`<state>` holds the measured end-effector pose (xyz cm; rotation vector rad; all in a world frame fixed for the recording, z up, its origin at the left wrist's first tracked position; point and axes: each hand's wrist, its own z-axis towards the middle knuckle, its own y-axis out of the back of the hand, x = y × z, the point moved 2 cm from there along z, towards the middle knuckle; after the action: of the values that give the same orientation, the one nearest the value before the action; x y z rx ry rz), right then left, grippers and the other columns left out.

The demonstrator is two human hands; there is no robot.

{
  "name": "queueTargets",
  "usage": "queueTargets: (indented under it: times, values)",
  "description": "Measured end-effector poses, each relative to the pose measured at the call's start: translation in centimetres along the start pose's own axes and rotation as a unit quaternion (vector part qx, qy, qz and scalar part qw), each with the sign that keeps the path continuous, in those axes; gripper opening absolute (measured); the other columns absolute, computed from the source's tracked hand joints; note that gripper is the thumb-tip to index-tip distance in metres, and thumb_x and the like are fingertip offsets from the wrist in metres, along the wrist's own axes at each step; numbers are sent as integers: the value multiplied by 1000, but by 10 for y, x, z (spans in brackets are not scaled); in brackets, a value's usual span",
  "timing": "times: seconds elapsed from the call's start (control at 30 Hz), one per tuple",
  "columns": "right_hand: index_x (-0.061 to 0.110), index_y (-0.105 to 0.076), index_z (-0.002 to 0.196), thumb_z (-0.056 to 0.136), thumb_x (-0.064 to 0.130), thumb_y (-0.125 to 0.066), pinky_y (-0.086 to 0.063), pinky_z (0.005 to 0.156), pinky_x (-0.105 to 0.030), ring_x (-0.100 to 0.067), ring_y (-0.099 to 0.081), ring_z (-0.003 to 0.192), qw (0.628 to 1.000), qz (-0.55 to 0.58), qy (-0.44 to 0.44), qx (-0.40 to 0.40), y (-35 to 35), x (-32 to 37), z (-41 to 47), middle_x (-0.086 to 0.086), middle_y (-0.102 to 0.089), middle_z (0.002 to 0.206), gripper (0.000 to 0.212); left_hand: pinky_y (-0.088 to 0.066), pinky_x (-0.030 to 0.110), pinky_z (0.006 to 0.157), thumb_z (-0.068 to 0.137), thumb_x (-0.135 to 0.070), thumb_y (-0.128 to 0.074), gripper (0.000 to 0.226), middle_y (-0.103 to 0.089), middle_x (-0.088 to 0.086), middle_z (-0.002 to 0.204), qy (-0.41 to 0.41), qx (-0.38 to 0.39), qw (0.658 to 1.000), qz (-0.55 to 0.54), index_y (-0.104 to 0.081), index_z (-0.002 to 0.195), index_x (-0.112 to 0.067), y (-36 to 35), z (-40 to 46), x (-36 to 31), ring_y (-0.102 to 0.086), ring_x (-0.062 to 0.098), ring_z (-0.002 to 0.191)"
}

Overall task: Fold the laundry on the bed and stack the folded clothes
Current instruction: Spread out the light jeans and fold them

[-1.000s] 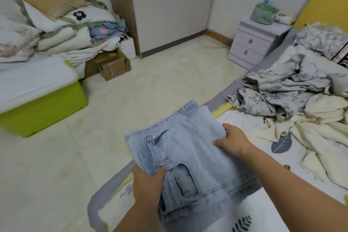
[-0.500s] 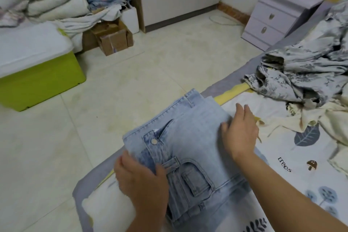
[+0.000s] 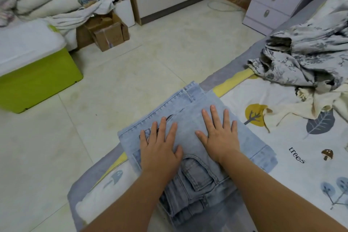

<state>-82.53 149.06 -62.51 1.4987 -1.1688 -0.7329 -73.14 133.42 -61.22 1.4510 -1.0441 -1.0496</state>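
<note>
bed (image 3: pixel 282 156) corner: folded jeans (image 3: pixel 190 133); your left hand (image 3: pixel 160 149) and right hand (image 3: pixel 220 137) press flat, fingers straight; unfolded laundry (image 3: pixel 308 58) at 2 o'clock.

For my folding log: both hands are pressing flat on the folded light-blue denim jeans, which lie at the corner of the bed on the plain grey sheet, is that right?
Not quite. The head view shows both the left hand and right hand flat on the folded light-blue denim jeans, but these lie on a white sheet printed with trees and mushrooms, not plain grey.

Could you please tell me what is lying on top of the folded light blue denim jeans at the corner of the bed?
Both hands lie flat on the folded light blue denim jeans: left hand and right hand, fingers straight. The denim beneath the palms is covered.
</note>
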Motion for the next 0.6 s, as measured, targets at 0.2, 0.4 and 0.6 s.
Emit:
queueTargets:
  times: [0.2,0.4,0.6]
  values:
    - [33,27,142,96,58,-20,1,115,-50,-31,22,142,999,21,8,48,21,7,-4,12,40,143,71,14,49,112,95,-54,-15,63,28,-4,152,1,67,998,-17,16,146,-35,10,4,2,16,21,144]
    - [14,-45,134,97,25,-46,-33,100,-29,-21,-41,127,954,279,-33,-102,71,17,-51,-7,-45,141,39,3,51,114,98,-41,-33,58,-2,3,159,-12,85,995,-46,-12,149,-21,62,-4,-9,0,26,145]
    - [18,-63,103,92,19,-49,-42,71,-27,-18,-55,79,951,306,-53,-14,102,24,-106,1,-60,84,17,-41,31,73,96,-26,-41,17,-56,1,99,-94,106,979,-145,-51,108,-18,118,-29,-34,-49,18,85]
